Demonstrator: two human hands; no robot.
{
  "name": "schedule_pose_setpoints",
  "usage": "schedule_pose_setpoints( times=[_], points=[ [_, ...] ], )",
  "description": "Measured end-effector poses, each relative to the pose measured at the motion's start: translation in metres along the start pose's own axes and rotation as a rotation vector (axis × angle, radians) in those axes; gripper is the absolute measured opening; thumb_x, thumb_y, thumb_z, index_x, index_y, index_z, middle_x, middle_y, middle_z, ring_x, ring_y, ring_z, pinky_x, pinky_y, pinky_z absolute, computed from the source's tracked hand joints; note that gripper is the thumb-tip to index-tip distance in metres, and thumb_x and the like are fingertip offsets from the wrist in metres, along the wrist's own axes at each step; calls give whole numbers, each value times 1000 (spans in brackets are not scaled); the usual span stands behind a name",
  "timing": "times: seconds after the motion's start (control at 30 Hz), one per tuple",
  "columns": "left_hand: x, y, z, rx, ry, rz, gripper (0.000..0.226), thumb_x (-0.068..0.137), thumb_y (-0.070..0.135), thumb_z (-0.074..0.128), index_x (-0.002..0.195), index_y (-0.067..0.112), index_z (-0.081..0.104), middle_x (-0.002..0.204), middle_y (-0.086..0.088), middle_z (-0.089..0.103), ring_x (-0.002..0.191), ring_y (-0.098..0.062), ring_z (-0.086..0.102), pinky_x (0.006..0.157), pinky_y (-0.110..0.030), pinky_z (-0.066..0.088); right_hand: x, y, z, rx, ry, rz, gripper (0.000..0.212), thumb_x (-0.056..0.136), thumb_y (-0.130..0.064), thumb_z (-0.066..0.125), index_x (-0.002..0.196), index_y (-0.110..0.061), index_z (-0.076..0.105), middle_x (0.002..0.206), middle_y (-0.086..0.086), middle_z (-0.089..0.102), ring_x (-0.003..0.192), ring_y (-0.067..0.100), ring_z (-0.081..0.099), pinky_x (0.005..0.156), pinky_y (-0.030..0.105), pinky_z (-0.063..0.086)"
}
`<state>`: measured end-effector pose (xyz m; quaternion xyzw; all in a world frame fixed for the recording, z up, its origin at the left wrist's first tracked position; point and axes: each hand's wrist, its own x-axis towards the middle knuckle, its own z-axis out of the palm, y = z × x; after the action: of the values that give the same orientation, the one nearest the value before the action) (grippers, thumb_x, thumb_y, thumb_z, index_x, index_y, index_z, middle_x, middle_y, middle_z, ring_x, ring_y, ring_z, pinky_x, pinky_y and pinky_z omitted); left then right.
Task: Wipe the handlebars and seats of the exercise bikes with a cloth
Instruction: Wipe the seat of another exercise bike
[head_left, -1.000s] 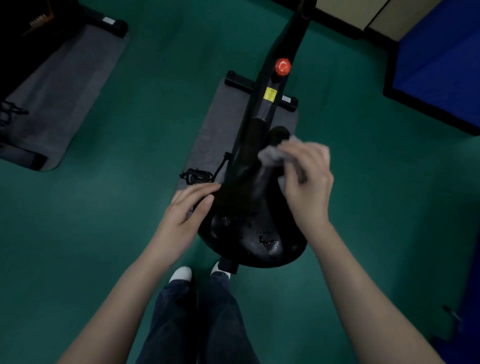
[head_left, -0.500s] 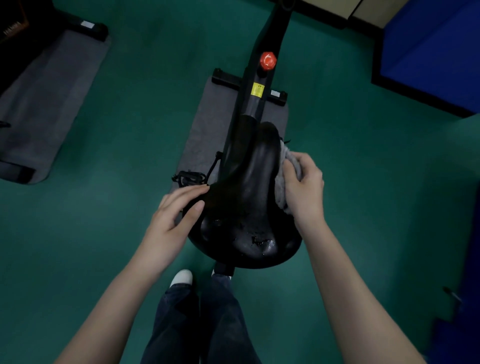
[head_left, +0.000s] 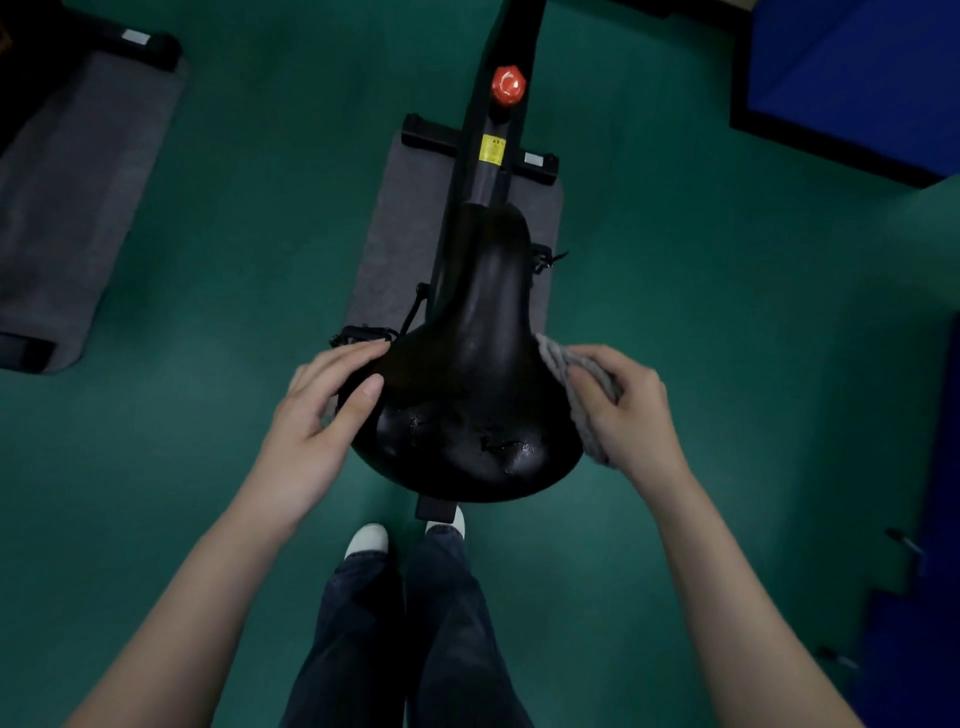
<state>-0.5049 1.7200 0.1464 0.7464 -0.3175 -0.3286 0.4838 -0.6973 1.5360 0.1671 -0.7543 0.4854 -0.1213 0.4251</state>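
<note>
A black bike seat (head_left: 470, 374) fills the middle of the head view, its wide rear end nearest me and wet patches on it. My right hand (head_left: 626, 410) holds a grey cloth (head_left: 569, 387) pressed against the seat's right rear edge. My left hand (head_left: 322, 415) rests on the seat's left side, fingers straight and thumb on top. The bike's black frame (head_left: 498, 130) with a red knob (head_left: 508, 84) runs away from the seat's nose. The handlebars are out of view.
The bike stands on a grey mat (head_left: 400, 234) on the green floor. A second grey mat (head_left: 67, 208) with another machine's base lies at the left. A blue padded block (head_left: 857, 78) sits at the top right. My legs and white shoes (head_left: 369, 540) are just behind the seat.
My right hand has drawn the cloth from the seat's nose back along the right side to the rear edge. My left hand has stayed on the seat's left side.
</note>
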Motion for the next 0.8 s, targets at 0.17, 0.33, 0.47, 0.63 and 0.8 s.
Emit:
schedule_pose_setpoints(
  times=[0.17,0.33,0.47,0.63,0.8],
  points=[
    [-1,0,0,3,12,9,38,87,53,44,121,40,57,126,24,53,127,-3,43,114,-45,27,-25,6,19,408,220,220,18,93,-2,54,98,-11,69,89,4,69,82,15,62,77,28,53],
    [-2,-2,-1,7,3,17,38,88,55,43,122,44,55,127,26,52,129,0,40,116,-50,21,-62,-4,37,95,443,-164,22,86,-1,57,97,-14,71,94,-16,63,98,15,55,88,16,42],
    [-2,-5,-3,10,-18,24,38,88,57,43,122,46,54,127,26,51,130,-4,39,114,-41,27,-65,-8,42,175,503,-101,22,89,2,57,98,-14,69,98,-16,62,102,17,56,92,28,46],
    [-2,-8,-5,0,-56,42,40,87,58,44,124,47,53,126,30,49,128,0,37,111,-27,26,-76,-30,70,79,695,-35,22,86,2,60,102,-6,72,99,4,66,98,21,54,89,16,43],
    [-2,-9,-7,-18,-83,56,38,90,48,47,127,39,52,127,26,49,128,1,36,109,-21,24,-87,-46,81,-19,609,-222,25,83,4,62,105,-7,69,98,-6,65,96,18,54,86,21,47]
  ],
)
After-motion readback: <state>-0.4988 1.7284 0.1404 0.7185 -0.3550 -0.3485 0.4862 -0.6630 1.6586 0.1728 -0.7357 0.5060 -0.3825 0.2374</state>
